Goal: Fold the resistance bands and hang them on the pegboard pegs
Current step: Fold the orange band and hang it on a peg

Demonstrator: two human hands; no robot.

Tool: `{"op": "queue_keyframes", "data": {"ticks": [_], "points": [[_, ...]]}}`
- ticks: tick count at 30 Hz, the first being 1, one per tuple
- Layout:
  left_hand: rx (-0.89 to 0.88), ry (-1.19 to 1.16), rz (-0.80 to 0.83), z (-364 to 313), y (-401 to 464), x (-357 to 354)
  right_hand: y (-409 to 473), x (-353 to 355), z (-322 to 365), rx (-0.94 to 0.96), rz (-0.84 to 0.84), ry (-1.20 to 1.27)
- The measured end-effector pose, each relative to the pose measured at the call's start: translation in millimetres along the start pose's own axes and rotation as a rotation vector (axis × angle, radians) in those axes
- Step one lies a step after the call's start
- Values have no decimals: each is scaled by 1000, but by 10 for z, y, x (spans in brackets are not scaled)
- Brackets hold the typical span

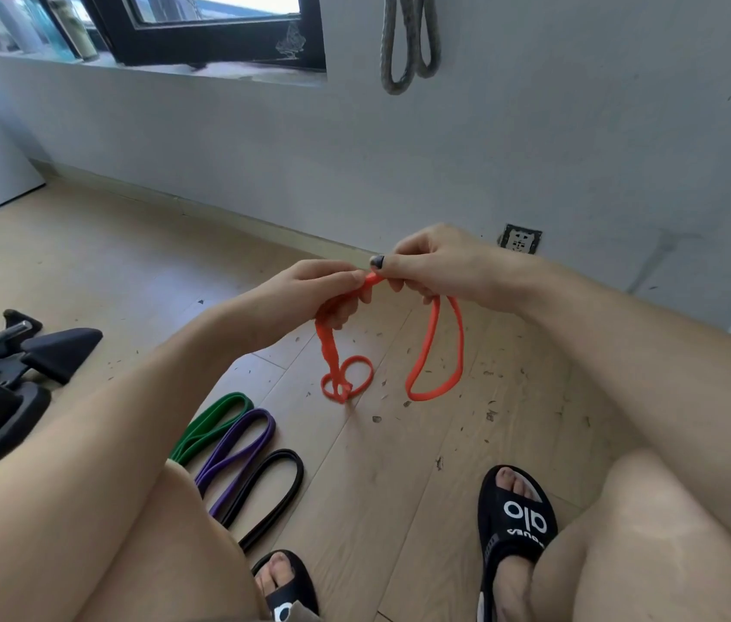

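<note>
Your left hand (310, 285) and right hand (435, 262) meet above the floor, fingertips almost touching, and both are pinched closed on the same orange band (435, 347). The stretch of band between the two grips is short and bunched. From your left hand a twisted, crumpled length hangs down and ends in small loops that rest on the floor (399, 464). From your right hand a smooth open loop hangs, its lower curve at or just above the boards; which of the two cannot be told. The thumbnail of your right hand is dark.

On the floor to the lower left of the orange band lie three more bands side by side, each folded flat into a long narrow loop: a green band (211, 424) farthest left, a purple band (238, 451) next to it, and a black band (269, 491) nearest your feet. Green and purple touch along their length; purple and black lie just beside each other.

Your bare knees frame the lower view, with a black sandal (516, 518) on your right foot and another sandal partly visible at the bottom edge.

Small dark scraps are scattered over the boards near the orange band. Black gym equipment (18, 365) sits at the left edge. On the wall (579, 127) ahead, a grey rope (408, 42) hangs in two loops beside the window (202, 29); its hanger is out of view. A wall socket (520, 238) sits low on the wall beyond your right hand.
</note>
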State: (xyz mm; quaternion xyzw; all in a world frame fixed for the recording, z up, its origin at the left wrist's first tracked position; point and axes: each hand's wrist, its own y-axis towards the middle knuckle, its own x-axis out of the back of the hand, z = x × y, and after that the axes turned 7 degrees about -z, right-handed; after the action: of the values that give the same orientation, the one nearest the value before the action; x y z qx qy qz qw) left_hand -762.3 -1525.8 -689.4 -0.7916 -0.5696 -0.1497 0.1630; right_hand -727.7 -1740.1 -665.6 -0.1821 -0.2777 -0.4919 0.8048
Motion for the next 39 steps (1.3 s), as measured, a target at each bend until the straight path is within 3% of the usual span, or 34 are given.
{"op": "queue_keyframes", "data": {"ticks": [3,9,26,39], "points": [[27,28,54,30,1,9,-21,19,17,1,-14,-17],[-3,77,7,64,8,63,-40,43,-7,-18,-23,3],[12,174,65,46,22,37,-58,65,-45,-81,176,58],[15,181,60,5,5,10,-103,92,-60,-95,204,82]]}}
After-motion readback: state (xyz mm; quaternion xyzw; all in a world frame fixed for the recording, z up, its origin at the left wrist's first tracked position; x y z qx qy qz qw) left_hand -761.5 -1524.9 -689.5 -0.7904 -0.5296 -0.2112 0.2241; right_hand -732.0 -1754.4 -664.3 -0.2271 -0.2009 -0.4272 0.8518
